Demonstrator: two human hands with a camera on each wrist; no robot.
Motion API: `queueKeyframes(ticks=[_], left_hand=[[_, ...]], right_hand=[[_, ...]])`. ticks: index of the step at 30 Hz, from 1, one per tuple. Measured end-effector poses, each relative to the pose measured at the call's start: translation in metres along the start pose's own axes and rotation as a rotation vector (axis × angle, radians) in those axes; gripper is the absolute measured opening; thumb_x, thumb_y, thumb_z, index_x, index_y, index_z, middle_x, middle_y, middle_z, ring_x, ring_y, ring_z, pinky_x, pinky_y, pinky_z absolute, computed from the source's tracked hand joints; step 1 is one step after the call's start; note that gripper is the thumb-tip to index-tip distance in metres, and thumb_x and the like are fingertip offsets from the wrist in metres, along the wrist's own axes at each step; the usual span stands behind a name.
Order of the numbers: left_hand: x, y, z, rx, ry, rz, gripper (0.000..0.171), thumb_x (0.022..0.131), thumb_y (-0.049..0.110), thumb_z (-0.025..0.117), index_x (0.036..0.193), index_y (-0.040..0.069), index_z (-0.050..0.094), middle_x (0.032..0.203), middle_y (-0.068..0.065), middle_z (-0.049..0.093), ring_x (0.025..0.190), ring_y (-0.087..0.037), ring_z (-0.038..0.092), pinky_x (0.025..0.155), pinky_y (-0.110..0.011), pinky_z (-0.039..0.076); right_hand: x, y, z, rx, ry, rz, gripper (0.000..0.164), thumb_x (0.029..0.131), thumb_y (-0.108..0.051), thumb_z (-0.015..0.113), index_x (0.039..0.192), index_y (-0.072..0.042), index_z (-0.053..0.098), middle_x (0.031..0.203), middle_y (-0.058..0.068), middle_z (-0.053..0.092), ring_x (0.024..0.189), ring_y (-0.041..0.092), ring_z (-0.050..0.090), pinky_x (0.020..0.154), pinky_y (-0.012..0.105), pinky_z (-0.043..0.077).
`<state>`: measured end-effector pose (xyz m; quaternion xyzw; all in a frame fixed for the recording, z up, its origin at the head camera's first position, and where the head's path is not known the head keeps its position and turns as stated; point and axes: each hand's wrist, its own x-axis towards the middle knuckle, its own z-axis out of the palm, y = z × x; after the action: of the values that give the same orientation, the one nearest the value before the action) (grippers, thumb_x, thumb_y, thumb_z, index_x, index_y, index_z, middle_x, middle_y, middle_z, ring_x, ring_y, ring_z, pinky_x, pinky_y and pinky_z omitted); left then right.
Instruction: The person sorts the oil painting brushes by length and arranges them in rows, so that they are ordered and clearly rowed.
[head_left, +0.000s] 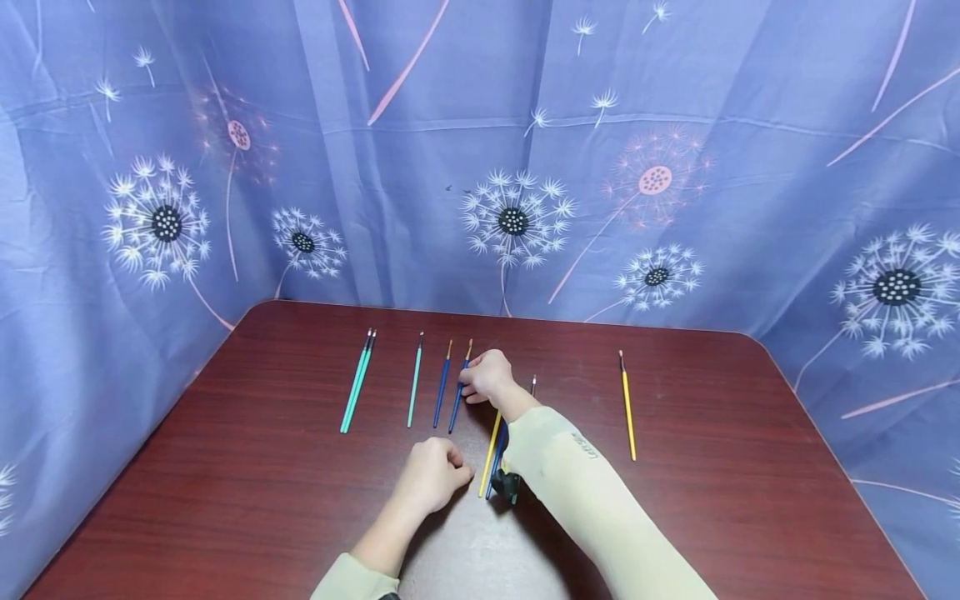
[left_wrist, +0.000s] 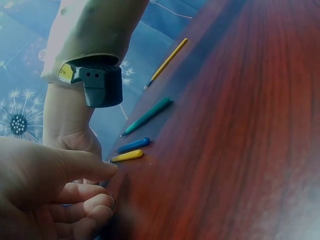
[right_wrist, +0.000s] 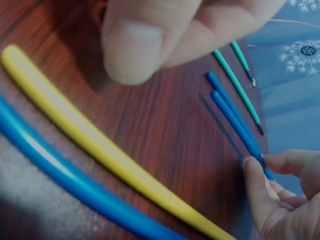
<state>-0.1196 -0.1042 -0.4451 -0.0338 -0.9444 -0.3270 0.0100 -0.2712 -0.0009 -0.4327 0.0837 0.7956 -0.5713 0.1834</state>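
Observation:
My right hand (head_left: 489, 379) pinches a blue paintbrush (head_left: 455, 408) between thumb and fingers, its bristles pointing to the back of the table. Just left of it lies a second blue paintbrush (head_left: 442, 385). My left hand (head_left: 430, 477) is nearer the front, fingers loosely curled and nothing in them; the left wrist view shows its thumb (left_wrist: 95, 167) apart from the fingertips. Right of the left hand lie a yellow paintbrush (head_left: 490, 457) and a blue one (right_wrist: 75, 175), partly hidden by my right forearm. A green handle (left_wrist: 147, 117) shows beyond them in the left wrist view.
Farther left on the brown table (head_left: 225, 483) are a single teal paintbrush (head_left: 415, 385) and a side-by-side teal pair (head_left: 357, 385). A lone yellow paintbrush (head_left: 628, 412) lies to the right. A blue dandelion-print curtain (head_left: 420, 200) hangs behind the table.

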Motion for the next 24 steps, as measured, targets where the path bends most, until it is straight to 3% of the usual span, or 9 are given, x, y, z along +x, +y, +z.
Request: queueKeyframes(ticks=[15, 24], left_hand=[[-0.001, 0.001, -0.003, -0.022, 0.002, -0.02, 0.013, 0.07, 0.019, 0.074, 0.065, 0.013, 0.064, 0.064, 0.001, 0.062, 0.062, -0.013, 0.056, 0.055, -0.029, 0.045], [0.0, 0.003, -0.002, -0.029, -0.011, -0.018, 0.013, 0.071, 0.019, 0.074, 0.067, 0.011, 0.064, 0.065, 0.002, 0.062, 0.063, -0.013, 0.056, 0.057, -0.029, 0.045]], right_hand=[[-0.009, -0.001, 0.001, -0.002, -0.025, -0.028, 0.022, 0.089, -0.005, 0.06, 0.11, 0.003, 0.059, 0.096, 0.02, 0.07, 0.078, 0.028, 0.07, 0.061, 0.035, 0.058], [-0.012, 0.005, -0.006, -0.033, -0.066, -0.115, 0.025, 0.089, -0.006, 0.06, 0.112, 0.005, 0.059, 0.099, 0.021, 0.07, 0.079, 0.026, 0.071, 0.064, 0.035, 0.058]])
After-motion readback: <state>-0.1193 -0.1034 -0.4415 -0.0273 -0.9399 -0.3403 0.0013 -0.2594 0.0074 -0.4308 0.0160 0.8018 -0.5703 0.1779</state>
